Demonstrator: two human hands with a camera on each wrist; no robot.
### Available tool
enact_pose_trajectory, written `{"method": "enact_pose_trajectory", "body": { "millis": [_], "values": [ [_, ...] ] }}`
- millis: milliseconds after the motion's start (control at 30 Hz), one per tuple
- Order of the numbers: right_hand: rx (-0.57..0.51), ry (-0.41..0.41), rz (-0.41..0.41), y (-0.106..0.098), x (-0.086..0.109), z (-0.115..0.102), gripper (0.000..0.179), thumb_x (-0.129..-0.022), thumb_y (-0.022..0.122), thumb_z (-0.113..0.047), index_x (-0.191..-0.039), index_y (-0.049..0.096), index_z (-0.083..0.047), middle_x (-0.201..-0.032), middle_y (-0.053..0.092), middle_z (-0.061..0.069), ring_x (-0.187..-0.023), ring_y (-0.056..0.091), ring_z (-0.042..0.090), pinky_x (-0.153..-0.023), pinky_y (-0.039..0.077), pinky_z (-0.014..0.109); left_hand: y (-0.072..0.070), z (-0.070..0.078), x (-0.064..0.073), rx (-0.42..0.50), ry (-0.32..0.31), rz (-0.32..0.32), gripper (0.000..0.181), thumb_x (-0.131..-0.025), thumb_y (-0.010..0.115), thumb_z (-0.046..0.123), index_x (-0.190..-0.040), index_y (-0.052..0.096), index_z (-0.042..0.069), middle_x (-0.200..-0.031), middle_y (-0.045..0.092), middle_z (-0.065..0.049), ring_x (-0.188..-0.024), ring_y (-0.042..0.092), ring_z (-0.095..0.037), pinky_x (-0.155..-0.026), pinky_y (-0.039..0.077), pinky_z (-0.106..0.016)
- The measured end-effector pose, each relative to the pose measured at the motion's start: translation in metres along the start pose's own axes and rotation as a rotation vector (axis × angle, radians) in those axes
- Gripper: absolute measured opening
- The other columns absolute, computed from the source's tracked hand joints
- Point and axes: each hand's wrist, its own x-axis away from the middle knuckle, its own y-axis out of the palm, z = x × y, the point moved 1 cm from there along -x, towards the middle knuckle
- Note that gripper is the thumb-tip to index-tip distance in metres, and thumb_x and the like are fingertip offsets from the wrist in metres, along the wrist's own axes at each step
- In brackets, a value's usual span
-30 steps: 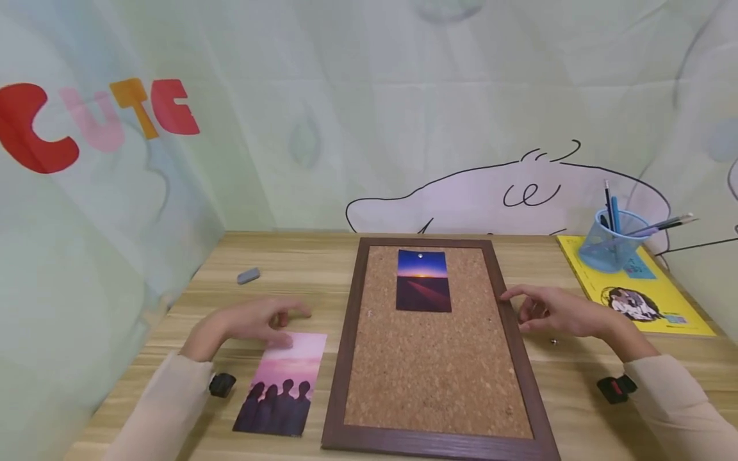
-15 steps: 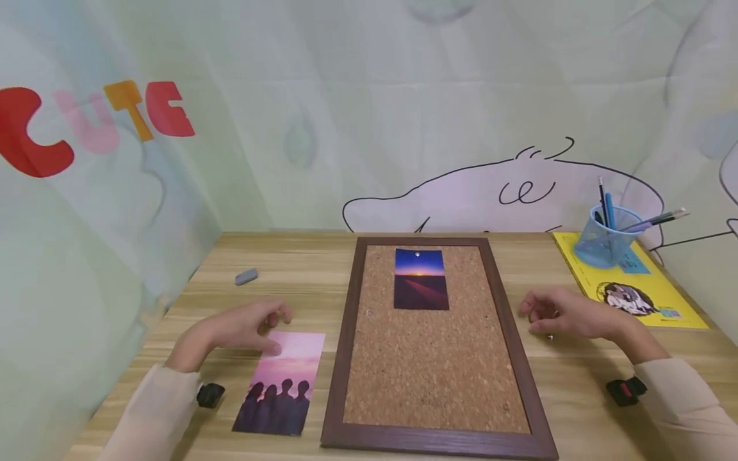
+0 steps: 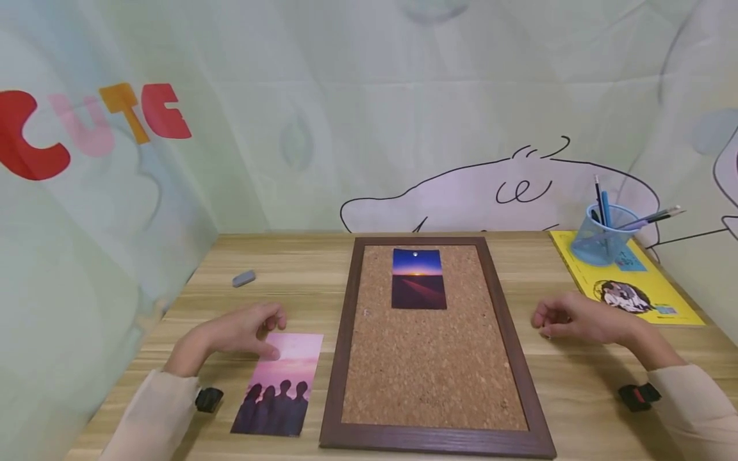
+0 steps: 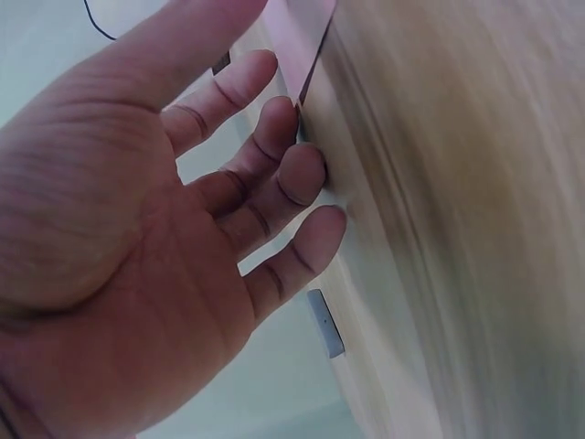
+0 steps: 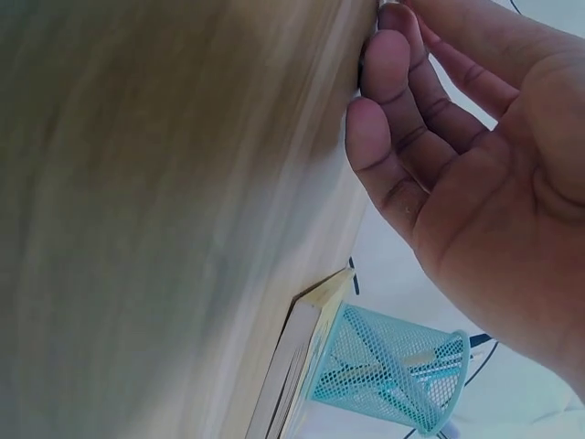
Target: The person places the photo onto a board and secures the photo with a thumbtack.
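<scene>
A brown-framed corkboard (image 3: 437, 378) lies between the hands, with a sunset photo (image 3: 418, 285) pinned near its top. To its left, a pink photo with dark silhouettes (image 3: 285, 378) lies on the table. My left hand (image 3: 239, 330) rests at that photo's upper left corner, thumb over the print and fingers loosely bent on the wood. Right of the board, my right hand (image 3: 588, 319) has its fingers curled low at the tabletop. Its thumb and index finger come together at a small silvery push pin (image 3: 547, 335), mostly hidden by the fingertips.
A grey eraser (image 3: 244, 278) lies at the back left of the wooden table (image 3: 288, 256). At the back right, a blue mesh pen cup (image 3: 596, 246) with several pens stands on a yellow book (image 3: 674, 298). A printed curtain (image 3: 277, 115) hangs behind the table.
My right hand has left the board's right edge and moved right to the push pin, its index finger curling in. My left hand's fingers have drawn back and curled slightly beside the pink photo.
</scene>
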Motion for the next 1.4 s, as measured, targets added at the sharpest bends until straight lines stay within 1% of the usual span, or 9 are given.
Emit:
{"method": "enact_pose_trajectory", "body": {
  "millis": [167,333,433,533,667,933,1100,1267,1400],
  "values": [
    [0.005,-0.025,-0.008,0.0,0.006,0.003,0.008,-0.097,0.067,-0.017,-0.101,0.067,-0.011,-0.091,0.065,-0.005,-0.082,0.058,0.005,-0.073,0.05,0.024,0.002,0.001,0.001,-0.015,-0.004,0.005,0.041,-0.078,0.086,0.021,-0.101,0.055,0.007,-0.088,0.051,-0.004,-0.079,0.048,-0.018,-0.068,0.043,-0.027],
    [-0.073,-0.01,-0.036,0.002,0.011,0.004,0.01,-0.095,0.069,-0.015,-0.101,0.066,-0.008,-0.09,0.064,-0.002,-0.081,0.058,0.007,-0.071,0.05,0.025,0.003,0.003,0.003,-0.03,0.006,0.019,0.039,-0.079,0.085,0.021,-0.099,0.055,0.007,-0.088,0.051,-0.002,-0.079,0.047,-0.016,-0.067,0.043,-0.027],
    [-0.092,-0.014,-0.044,0.003,0.013,0.005,0.007,-0.095,0.068,-0.013,-0.1,0.066,-0.008,-0.09,0.064,-0.002,-0.08,0.058,0.006,-0.069,0.05,0.025,0.004,0.004,0.003,-0.034,0.0,0.023,0.039,-0.08,0.085,0.022,-0.099,0.055,0.007,-0.089,0.051,-0.002,-0.08,0.047,-0.016,-0.068,0.043,-0.027],
    [-0.084,-0.024,-0.044,0.003,0.014,0.006,0.004,-0.095,0.067,-0.01,-0.099,0.066,-0.009,-0.089,0.064,-0.002,-0.08,0.058,0.006,-0.069,0.05,0.025,0.004,0.005,0.004,-0.043,-0.015,0.024,0.039,-0.08,0.085,0.022,-0.099,0.054,0.007,-0.09,0.05,-0.001,-0.081,0.046,-0.015,-0.069,0.043,-0.027],
    [-0.072,-0.019,-0.046,0.004,0.013,0.007,0.006,-0.096,0.066,-0.006,-0.098,0.066,-0.012,-0.089,0.065,-0.003,-0.081,0.058,0.006,-0.07,0.05,0.025,0.006,0.005,0.005,-0.049,-0.026,0.024,0.039,-0.079,0.085,0.021,-0.097,0.053,0.007,-0.089,0.049,-0.002,-0.08,0.045,-0.015,-0.068,0.042,-0.027],
    [-0.06,-0.037,-0.048,0.004,0.014,0.007,0.005,-0.098,0.064,-0.008,-0.096,0.066,-0.012,-0.088,0.063,-0.005,-0.081,0.057,0.004,-0.07,0.049,0.025,0.006,0.004,0.007,-0.05,-0.052,0.033,0.037,-0.081,0.084,0.019,-0.095,0.051,0.007,-0.087,0.048,-0.002,-0.079,0.045,-0.015,-0.068,0.041,-0.027],
    [-0.053,-0.013,-0.054,0.003,0.013,0.005,0.004,-0.099,0.063,-0.011,-0.095,0.064,-0.011,-0.087,0.061,-0.005,-0.08,0.055,0.004,-0.069,0.047,0.024,0.006,0.007,0.007,-0.027,-0.055,0.033,0.036,-0.082,0.083,0.017,-0.094,0.051,0.006,-0.085,0.048,-0.003,-0.077,0.045,-0.015,-0.066,0.041,-0.027],
    [-0.055,0.009,-0.067,0.001,0.011,0.004,0.004,-0.099,0.062,-0.011,-0.095,0.063,-0.01,-0.086,0.06,-0.004,-0.078,0.053,0.004,-0.067,0.045,0.024,0.005,0.008,0.007,-0.008,-0.072,0.025,0.035,-0.083,0.083,0.017,-0.094,0.051,0.007,-0.083,0.048,-0.002,-0.075,0.046,-0.015,-0.065,0.04,-0.026],
    [-0.058,0.013,-0.076,0.0,0.009,0.002,0.005,-0.1,0.061,-0.011,-0.096,0.063,-0.01,-0.085,0.059,-0.004,-0.077,0.053,0.005,-0.066,0.044,0.024,0.005,0.008,0.007,0.004,-0.081,0.019,0.035,-0.084,0.082,0.018,-0.095,0.051,0.007,-0.083,0.048,-0.002,-0.076,0.046,-0.014,-0.065,0.04,-0.026]
  ]
}}
